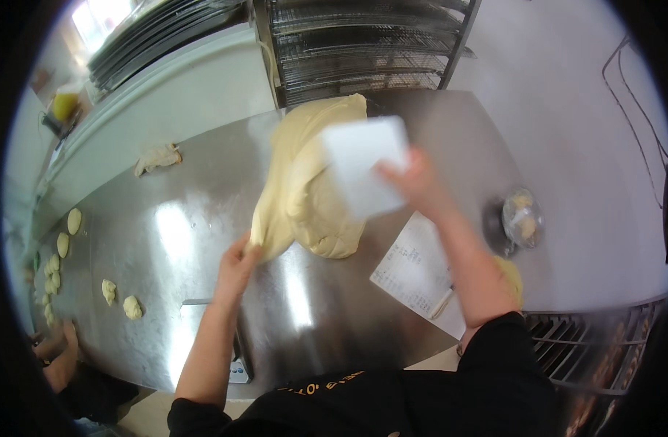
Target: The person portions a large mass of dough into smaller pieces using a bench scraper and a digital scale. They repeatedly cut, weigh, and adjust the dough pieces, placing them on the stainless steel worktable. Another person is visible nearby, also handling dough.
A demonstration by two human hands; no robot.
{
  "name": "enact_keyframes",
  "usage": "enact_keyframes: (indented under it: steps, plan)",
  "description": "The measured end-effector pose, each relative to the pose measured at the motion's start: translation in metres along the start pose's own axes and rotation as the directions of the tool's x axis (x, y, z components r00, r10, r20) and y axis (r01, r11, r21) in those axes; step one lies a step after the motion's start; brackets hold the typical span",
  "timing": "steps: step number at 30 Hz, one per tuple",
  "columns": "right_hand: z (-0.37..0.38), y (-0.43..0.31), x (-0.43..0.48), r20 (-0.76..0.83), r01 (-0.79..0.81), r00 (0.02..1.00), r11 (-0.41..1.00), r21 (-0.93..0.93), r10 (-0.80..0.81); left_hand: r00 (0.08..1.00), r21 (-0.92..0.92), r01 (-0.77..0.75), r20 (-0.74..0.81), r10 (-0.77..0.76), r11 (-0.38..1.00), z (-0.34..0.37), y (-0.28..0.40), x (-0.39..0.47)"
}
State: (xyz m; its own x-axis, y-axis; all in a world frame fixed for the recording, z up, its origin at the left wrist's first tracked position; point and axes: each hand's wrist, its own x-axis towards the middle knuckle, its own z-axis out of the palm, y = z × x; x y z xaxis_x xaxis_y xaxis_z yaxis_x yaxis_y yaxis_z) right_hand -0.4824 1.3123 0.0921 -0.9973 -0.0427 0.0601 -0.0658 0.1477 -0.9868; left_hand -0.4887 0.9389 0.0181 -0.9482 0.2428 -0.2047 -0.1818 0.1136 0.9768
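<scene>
A large mass of pale dough (312,164) lies on the stainless steel table (356,328), folded and thick at its middle. My left hand (237,262) grips the dough's lower left corner, which is stretched towards me. In my right hand (413,177) is a flat white rectangular scraper (361,164), blurred, held over the right side of the dough and hiding part of it. A digital scale (240,370) stands near the table's front edge, partly behind my left forearm.
An open notebook with handwriting (410,262) and a pen (442,303) lie right of the dough. Small dough pieces (132,307) and a crumpled cloth (158,158) are at left. A co-worker's hands (61,349) are at far left. A tray rack (361,49) stands behind; a wrapped bowl (522,218) is at right.
</scene>
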Motion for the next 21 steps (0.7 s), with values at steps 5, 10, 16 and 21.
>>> enact_keyframes:
  steps: [5,10,16,21]
  plan:
    - [-0.125,0.107,0.080,-0.551,-0.252,0.794,0.964,0.086,0.257,0.935,0.481,-0.091,-0.260,0.241,0.872,-0.028,0.020,0.058]
    - [-0.137,0.187,0.165,-0.505,-0.349,0.763,0.915,0.201,0.402,0.989,0.245,0.111,-0.125,-0.082,0.963,-0.005,0.037,0.173]
    - [-0.002,0.166,0.287,-0.281,-0.252,0.888,0.895,0.368,0.365,0.982,-0.210,0.186,0.040,-0.182,0.960,0.069,0.056,0.281]
    - [0.048,0.089,0.236,-0.031,-0.062,0.996,0.893,0.446,0.084,0.958,-0.648,0.232,0.024,-0.285,0.725,0.055,0.052,0.248]
